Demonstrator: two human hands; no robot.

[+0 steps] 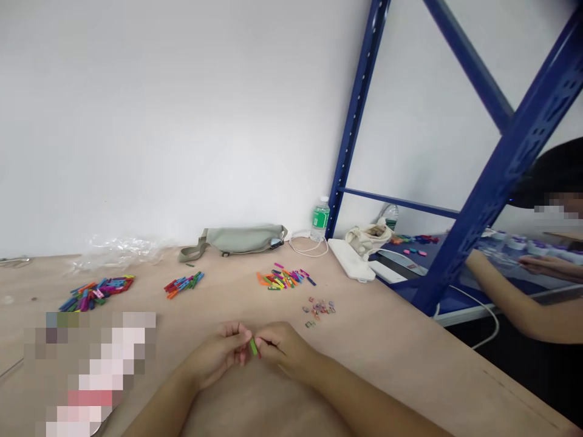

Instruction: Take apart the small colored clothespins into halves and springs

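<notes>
Near the front middle of the table, my left hand (221, 354) pinches a small green clothespin piece (254, 347) between thumb and fingers. My right hand (286, 351) is closed against the same piece from the other side, and a bit of red shows under its fingertips. Just beyond my right hand lies a scatter of small metal clothespin springs (320, 308). Farther back is a loose pile of coloured clothespin halves (285, 278). To the left lie a small group of clothespins (183, 284) and a larger multicoloured pile (97, 293).
Along the wall are crumpled clear plastic (121, 252), a grey-green pouch (246, 239), a water bottle (320, 220) with a white cable, and a white box (350, 260). A blue metal rack (473, 188) stands at right. Beyond it, another person's arm (514, 303) shows.
</notes>
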